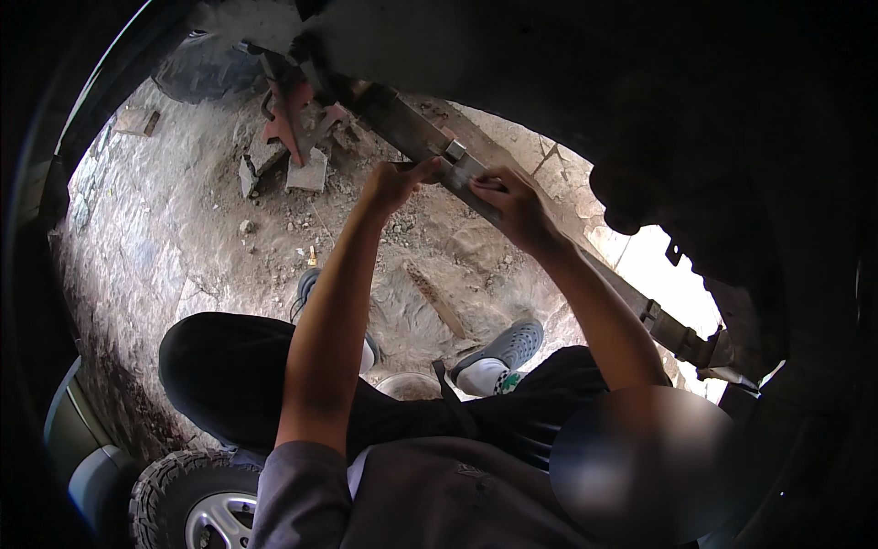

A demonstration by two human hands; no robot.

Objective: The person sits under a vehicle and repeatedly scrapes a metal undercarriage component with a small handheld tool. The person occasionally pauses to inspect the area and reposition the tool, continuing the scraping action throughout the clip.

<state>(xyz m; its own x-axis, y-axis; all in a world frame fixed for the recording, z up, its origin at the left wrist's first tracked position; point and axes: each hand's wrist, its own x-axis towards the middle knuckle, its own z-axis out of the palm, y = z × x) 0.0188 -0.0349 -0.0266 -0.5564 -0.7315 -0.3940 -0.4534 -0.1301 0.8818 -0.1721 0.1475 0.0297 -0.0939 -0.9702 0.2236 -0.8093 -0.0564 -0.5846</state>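
Note:
A long, flat metal bar that looks like a vehicle's leaf spring slants from the upper left down to the right. A small shiny metal clip sits on it near mid-length. My left hand is closed on the bar's near edge just beside the clip, thumb and fingers against the metal. A little further right, my right hand grips the same bar with curled fingers. The fingertips behind the bar are hidden. Whether either hand also holds something small cannot be told.
At the upper left a red metal stand rises beside pale blocks. A dark tyre lies beyond it. Dark vehicle bodywork hangs overhead and to the right. A wheel is at lower left; a brown strip lies on the dirt.

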